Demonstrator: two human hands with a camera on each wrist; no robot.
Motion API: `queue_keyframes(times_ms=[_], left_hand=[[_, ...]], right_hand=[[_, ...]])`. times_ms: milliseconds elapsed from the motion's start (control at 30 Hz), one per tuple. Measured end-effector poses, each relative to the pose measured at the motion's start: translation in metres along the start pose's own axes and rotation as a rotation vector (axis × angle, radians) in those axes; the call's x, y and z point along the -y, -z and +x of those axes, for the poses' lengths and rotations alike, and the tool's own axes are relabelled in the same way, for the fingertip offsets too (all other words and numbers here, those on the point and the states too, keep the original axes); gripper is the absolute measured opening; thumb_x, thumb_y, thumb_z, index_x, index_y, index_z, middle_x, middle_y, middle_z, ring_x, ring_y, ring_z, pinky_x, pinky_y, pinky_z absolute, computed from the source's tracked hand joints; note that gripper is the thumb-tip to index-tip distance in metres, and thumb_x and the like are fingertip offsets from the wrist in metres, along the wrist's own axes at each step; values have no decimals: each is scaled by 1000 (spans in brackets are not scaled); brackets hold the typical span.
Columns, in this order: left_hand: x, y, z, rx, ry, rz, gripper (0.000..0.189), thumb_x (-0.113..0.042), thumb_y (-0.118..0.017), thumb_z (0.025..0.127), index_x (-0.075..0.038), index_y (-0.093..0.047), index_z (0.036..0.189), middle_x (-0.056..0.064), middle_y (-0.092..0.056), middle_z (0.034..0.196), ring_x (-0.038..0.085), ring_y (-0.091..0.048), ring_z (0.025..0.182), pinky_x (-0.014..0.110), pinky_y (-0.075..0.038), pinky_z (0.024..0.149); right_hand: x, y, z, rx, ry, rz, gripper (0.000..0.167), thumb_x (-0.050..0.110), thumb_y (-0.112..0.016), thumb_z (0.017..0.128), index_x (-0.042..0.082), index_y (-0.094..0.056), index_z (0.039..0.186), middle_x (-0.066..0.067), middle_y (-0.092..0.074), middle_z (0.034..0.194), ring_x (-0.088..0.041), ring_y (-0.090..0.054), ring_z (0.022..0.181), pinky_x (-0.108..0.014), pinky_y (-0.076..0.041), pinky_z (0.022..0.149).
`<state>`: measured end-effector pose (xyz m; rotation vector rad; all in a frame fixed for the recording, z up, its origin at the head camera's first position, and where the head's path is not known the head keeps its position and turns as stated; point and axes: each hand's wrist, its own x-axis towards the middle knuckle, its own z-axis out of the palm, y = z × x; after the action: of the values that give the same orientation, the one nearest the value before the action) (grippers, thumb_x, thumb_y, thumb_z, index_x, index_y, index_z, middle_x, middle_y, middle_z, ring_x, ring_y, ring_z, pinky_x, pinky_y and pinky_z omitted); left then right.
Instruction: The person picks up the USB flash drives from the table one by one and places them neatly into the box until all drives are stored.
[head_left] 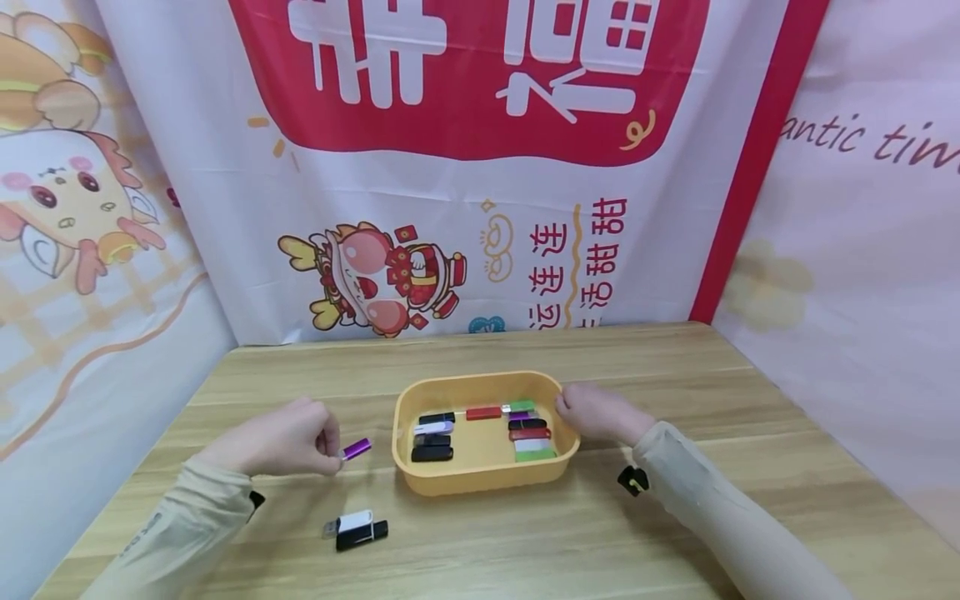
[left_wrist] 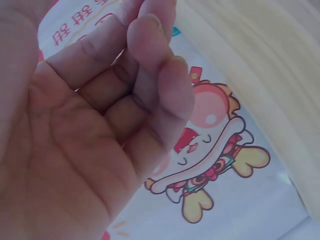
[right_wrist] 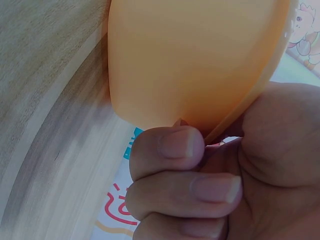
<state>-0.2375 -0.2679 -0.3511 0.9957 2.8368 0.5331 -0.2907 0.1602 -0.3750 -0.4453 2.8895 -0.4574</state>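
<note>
In the head view my left hand (head_left: pixel 288 439) pinches a purple USB flash drive (head_left: pixel 357 449) by one end, to the left of a yellow plastic basket (head_left: pixel 487 483). The left wrist view shows that hand's palm and curled fingers (left_wrist: pixel 107 95); the drive is hidden there. My right hand (head_left: pixel 600 411) grips the basket's right rim, with thumb and curled fingers at the wall, as the right wrist view shows. Inside the basket lie several flash drives: a column with a black one (head_left: pixel 432 454) at left, a column with a green one (head_left: pixel 536 455) at right, and a red one (head_left: pixel 483 412) along the back.
On the wooden table (head_left: pixel 480 550), a white flash drive (head_left: pixel 355 521) and a black flash drive (head_left: pixel 362 535) lie together in front of the basket's left side. A printed cloth (head_left: pixel 420 183) hangs behind the table, with more cloth on both sides.
</note>
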Motion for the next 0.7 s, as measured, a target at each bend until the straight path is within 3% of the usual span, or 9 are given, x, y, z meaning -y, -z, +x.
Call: queue_keyframes(times_ms=[200, 433, 567, 700], left_hand=[[-16, 10, -2, -6, -6, -40, 13, -11, -73, 74, -21, -66, 70, -13, -58, 63, 5, -54, 56, 26, -50, 53], [-34, 16, 3, -40, -32, -24, 11, -13, -74, 76, -22, -67, 73, -13, -58, 66, 5, -54, 59, 25, -49, 55], [-43, 19, 11, -66, -53, 2, 13, -12, -74, 76, -22, -66, 73, -13, -56, 65, 5, -52, 59, 26, -48, 54], [-54, 21, 28, -61, -68, 64, 14, -14, -73, 76, -24, -65, 71, -13, -55, 63, 5, -51, 57, 25, -46, 51]], right_hand=[[-2, -1, 0, 8, 14, 27, 29, 20, -38, 105, 7, -59, 90, -6, -51, 70, -16, -50, 57, -32, -44, 56], [-3, 1, 1, 2, 15, -8, 30, 20, -38, 105, 8, -58, 85, -6, -51, 69, -17, -50, 58, -33, -45, 57], [-2, 2, 0, 2, 14, -7, 31, 20, -38, 105, 8, -57, 83, -6, -51, 69, -17, -50, 57, -33, -45, 57], [-2, 1, 0, 7, 5, 10, 30, 20, -38, 105, 7, -59, 86, -6, -52, 69, -17, -51, 57, -33, -46, 56]])
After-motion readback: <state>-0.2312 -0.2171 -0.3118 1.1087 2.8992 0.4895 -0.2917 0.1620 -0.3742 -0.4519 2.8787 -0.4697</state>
